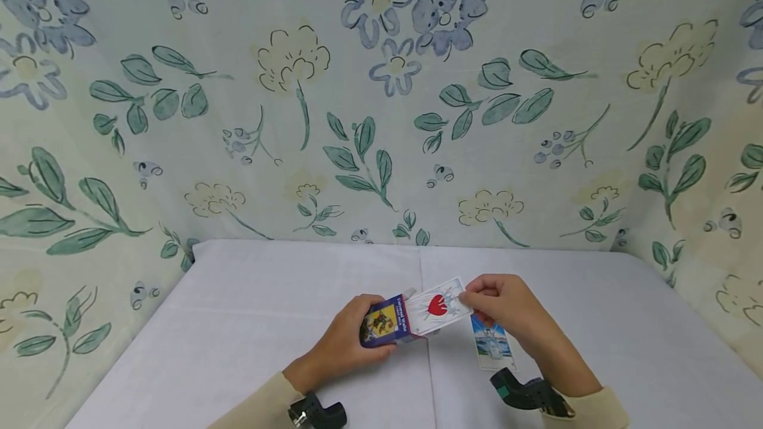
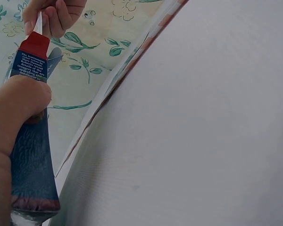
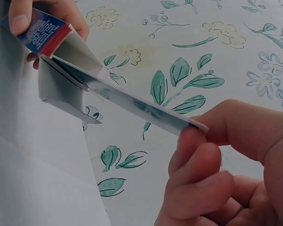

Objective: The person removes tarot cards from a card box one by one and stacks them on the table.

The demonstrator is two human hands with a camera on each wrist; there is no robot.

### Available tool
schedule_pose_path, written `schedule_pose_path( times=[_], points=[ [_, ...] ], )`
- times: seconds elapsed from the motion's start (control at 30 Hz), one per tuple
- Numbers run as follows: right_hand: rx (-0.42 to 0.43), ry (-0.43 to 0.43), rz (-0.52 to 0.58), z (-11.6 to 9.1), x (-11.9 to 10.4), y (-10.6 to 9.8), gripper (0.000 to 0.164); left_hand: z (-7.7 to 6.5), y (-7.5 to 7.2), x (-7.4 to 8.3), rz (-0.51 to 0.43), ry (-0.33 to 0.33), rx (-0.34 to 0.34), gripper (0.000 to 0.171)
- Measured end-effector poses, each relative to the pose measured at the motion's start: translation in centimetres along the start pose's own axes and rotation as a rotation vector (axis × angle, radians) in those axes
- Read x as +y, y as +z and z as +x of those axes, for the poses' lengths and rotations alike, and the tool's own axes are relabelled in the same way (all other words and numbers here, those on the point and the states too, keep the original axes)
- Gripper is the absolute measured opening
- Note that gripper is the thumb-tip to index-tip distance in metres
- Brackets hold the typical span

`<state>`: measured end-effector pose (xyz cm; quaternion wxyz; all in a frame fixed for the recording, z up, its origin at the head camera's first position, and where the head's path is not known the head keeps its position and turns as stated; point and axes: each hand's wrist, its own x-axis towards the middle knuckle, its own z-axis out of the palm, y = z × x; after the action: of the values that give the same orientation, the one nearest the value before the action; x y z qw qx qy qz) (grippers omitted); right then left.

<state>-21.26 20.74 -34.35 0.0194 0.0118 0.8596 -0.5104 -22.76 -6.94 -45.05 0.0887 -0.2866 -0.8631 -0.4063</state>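
Observation:
My left hand grips a blue tarot card box with a yellow picture on its front, tilted above the table. From the box's open end sticks out a tarot card bearing a red heart. Between thumb and fingers my right hand pinches the outer end of that card. Seen edge-on in the right wrist view, the card runs from the box mouth to my fingertips, and a white flap hangs out from the box. Below my right hand a second, blue-toned card lies on the table, its upper end hidden.
A white cloth with a crease down its middle covers the table. Behind and at the sides hangs a floral curtain. Each wrist carries a black camera mount, one at the left cuff and one at the right.

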Motion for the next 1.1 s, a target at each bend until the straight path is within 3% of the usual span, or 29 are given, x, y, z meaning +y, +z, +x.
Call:
schedule_pose_path(
  times=[1.1],
  points=[
    [0.044, -0.003, -0.005, 0.1, 0.4, -2.9, 0.033, 0.1, 0.0, -0.2, -0.012, 0.035, 0.010, 0.073]
  ],
)
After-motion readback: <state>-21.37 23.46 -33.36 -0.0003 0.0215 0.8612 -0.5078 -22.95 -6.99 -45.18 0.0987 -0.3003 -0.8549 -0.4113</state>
